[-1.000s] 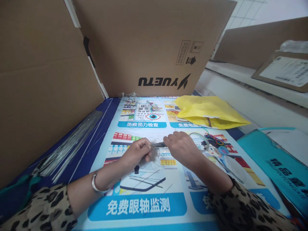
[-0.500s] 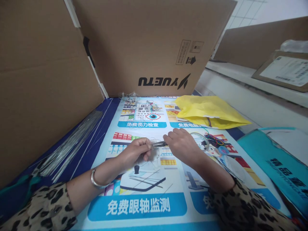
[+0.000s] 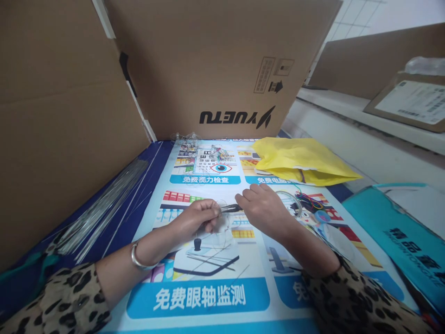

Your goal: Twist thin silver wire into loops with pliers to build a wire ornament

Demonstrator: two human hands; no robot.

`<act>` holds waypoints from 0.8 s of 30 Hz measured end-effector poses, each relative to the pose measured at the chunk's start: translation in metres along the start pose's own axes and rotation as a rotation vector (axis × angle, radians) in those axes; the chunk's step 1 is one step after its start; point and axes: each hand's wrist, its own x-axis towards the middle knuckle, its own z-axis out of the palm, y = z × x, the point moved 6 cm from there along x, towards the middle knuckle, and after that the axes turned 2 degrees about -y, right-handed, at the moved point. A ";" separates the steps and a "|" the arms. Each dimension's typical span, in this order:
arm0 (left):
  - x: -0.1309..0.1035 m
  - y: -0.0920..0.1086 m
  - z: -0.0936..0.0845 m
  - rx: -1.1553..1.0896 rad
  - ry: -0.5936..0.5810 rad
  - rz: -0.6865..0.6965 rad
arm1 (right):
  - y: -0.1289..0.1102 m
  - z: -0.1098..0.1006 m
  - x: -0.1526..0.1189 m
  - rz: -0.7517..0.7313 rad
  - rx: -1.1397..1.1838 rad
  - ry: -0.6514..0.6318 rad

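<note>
Over the middle of the printed mat, my right hand (image 3: 266,211) is wrapped round a pair of slim-nosed pliers (image 3: 230,208) whose jaws point left. The tips meet the fingers of my left hand (image 3: 201,215), which is closed in a pinch. A thin wire (image 3: 227,229) loops out below the plier tips and appears to come from the left fingertips. Its exact shape is too fine to make out. My right fingers hide the plier handles.
Straight wires (image 3: 104,211) lie bundled at left beside a teal-handled tool (image 3: 31,271). Tangled wire pieces (image 3: 187,143) sit at the back before a cardboard panel (image 3: 215,60). To the right are coloured wires (image 3: 311,200), a yellow bag (image 3: 302,160) and a teal package (image 3: 399,236).
Both hands keep almost the same place and grip. The pliers have shifted very slightly, and the wire loop below them shows a little differently.
</note>
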 end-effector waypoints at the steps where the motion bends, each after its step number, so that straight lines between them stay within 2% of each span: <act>1: 0.000 0.000 0.000 0.002 -0.001 -0.002 | -0.001 0.000 0.000 -0.005 0.002 -0.001; 9: -0.001 0.001 0.000 0.037 0.004 -0.034 | -0.001 0.003 -0.001 -0.013 0.018 -0.004; 17: -0.001 0.001 -0.002 0.086 0.047 -0.033 | -0.001 0.010 -0.001 0.012 0.048 -0.065; 24: 0.001 0.002 -0.008 0.145 0.124 0.044 | 0.021 0.004 -0.005 0.084 -0.025 -0.089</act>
